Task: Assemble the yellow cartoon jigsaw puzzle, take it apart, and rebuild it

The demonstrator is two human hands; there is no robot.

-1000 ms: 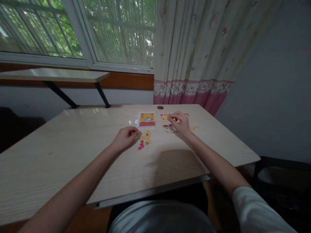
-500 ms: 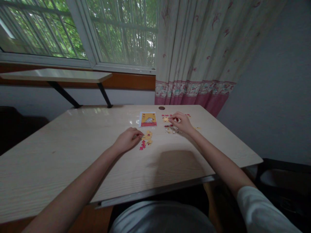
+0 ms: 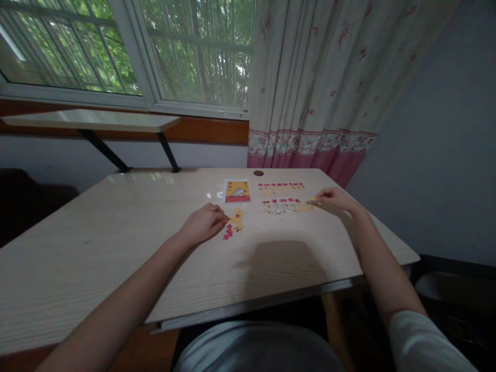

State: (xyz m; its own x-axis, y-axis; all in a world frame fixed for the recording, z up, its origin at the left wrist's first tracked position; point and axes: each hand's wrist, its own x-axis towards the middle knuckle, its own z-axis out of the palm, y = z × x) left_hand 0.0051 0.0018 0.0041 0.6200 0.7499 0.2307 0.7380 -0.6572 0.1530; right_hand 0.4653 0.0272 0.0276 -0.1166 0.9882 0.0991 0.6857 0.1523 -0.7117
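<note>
My left hand (image 3: 204, 224) rests on the table with fingers closed, its fingertips at the left edge of a small patch of joined puzzle pieces (image 3: 235, 217), yellow above and red at the lower left. Whether the fingertips grip or just press that edge is hard to see. To the right, my right hand (image 3: 336, 199) is closed in a pinch on a yellow puzzle piece (image 3: 313, 200), low over the right end of the lower rows of loose pieces. These rows hold red pieces (image 3: 287, 200) and white-and-black pieces (image 3: 277, 208). Farther back lie a red row (image 3: 281, 184) and yellow pieces (image 3: 267, 192).
A picture card (image 3: 237, 191) with a spotted dog on yellow and red lies behind the joined patch. A round cable hole (image 3: 258, 173) is near the table's (image 3: 116, 248) back edge. A raised shelf (image 3: 93, 120) stands at the back left, a curtain (image 3: 310, 103) behind.
My right hand has moved right, from the left part of the loose rows to their right end, uncovering the rows. My left hand has stayed at the joined pieces.
</note>
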